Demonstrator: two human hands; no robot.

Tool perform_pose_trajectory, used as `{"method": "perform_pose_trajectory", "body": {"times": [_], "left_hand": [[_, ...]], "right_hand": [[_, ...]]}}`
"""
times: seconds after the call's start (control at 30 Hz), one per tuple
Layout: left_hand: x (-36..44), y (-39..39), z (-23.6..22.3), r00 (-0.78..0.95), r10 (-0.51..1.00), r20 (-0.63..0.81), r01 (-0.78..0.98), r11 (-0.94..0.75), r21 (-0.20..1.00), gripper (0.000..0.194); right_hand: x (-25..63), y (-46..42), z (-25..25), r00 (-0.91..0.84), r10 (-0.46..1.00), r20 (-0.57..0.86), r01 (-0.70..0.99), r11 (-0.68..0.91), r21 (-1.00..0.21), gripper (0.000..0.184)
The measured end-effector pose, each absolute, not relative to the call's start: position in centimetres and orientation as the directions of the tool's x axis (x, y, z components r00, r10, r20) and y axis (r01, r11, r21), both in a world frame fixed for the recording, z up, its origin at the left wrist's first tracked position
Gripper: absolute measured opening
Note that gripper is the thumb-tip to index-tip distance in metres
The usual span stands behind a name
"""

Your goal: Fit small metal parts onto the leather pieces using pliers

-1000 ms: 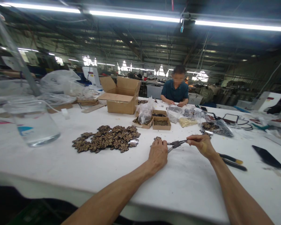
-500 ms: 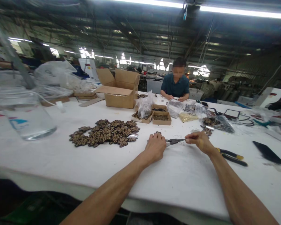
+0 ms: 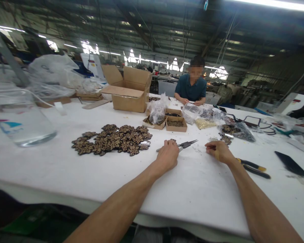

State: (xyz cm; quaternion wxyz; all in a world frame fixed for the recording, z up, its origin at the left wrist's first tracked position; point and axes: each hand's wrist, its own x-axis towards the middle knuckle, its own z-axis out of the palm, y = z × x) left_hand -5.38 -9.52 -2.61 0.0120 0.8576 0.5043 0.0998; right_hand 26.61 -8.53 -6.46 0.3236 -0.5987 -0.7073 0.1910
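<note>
My left hand [image 3: 168,155] is closed round the handles of long-nosed pliers [image 3: 188,144], whose slightly parted jaws point right. My right hand [image 3: 219,151] is held low over the table, fingertips pinched together; anything between them is too small to make out. Tiny metal rings [image 3: 197,149] lie scattered between the hands. Just beyond my left hand, a small leopard-print piece [image 3: 173,140] is partly hidden. To the left spreads a pile of leopard-print, flower-shaped pieces [image 3: 116,140]. Beside my right wrist rest black-and-yellow pliers [image 3: 255,168].
Small boxes of parts [image 3: 176,125] and plastic bags [image 3: 191,113] stand ahead, with a large open carton [image 3: 130,101] behind. A water jug [image 3: 25,125] is at left, a dark flat object [image 3: 291,163] at right. Across the table sits a person [image 3: 192,87].
My right hand has moved right, away from the pliers' tips. The pliers' jaws have parted and tilted upward a little. The camera view has shifted slightly.
</note>
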Motion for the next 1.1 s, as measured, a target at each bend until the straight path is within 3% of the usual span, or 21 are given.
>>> {"method": "perform_pose_trajectory", "body": {"times": [0.13, 0.33, 0.6, 0.83, 1.1], "left_hand": [[-5.5, -9.3, -2.5, 0.456, 0.873, 0.173, 0.86, -0.482, 0.166, 0.049], [-5.5, -9.3, -2.6, 0.446, 0.873, 0.197, 0.862, -0.479, 0.168, 0.051], [-5.4, -9.4, -2.2, 0.436, 0.883, 0.174, 0.869, -0.464, 0.172, 0.054], [-5.3, -9.4, -2.1, 0.449, 0.881, 0.146, 0.872, -0.468, 0.142, 0.053], [-5.3, -9.5, -2.1, 0.439, 0.888, 0.139, 0.876, -0.457, 0.153, 0.055]], "right_hand": [[26.8, -8.5, -6.8, -0.034, 0.961, 0.274, 0.748, 0.206, -0.63, 0.03], [27.8, -8.1, -6.8, 0.024, 0.952, 0.307, 0.905, 0.11, -0.412, 0.022], [28.3, -8.2, -6.7, 0.035, 0.983, 0.179, 0.894, 0.05, -0.446, 0.02], [27.8, -7.7, -6.6, 0.039, 0.992, 0.116, 0.92, 0.01, -0.391, 0.016], [27.8, -7.8, -6.7, 0.011, 0.992, 0.126, 0.93, 0.036, -0.366, 0.009]]}}
